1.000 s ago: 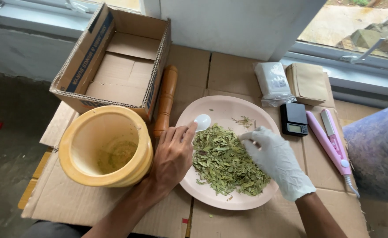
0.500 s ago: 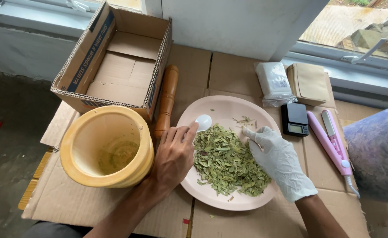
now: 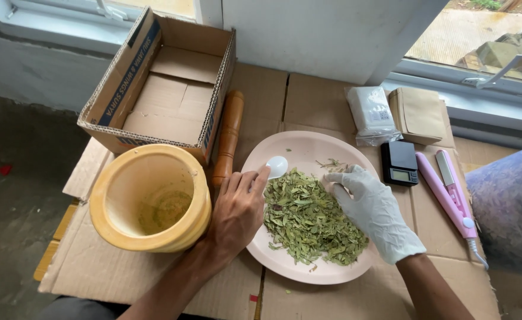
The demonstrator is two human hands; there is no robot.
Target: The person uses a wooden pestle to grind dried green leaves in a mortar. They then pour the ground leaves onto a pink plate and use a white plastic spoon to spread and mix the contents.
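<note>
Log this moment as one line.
left hand: on pink plate rim | right hand: gloved, on dried leaves | yellow mortar: left

**Pink plate of dried green leaves, with a small white spoon**

A round, pale pink plate (image 3: 308,148) sits flat on cardboard at the centre of the frame, slightly right of the middle. A loose heap of dried green leaves (image 3: 308,219) covers its lower half, spreading from the middle toward the lower right rim; a few stray bits lie apart near the upper right of the plate and just off its lower edge. The upper left part of the plate is bare. There a small white spoon (image 3: 276,166) rests, bowl up, just above the heap.
</note>
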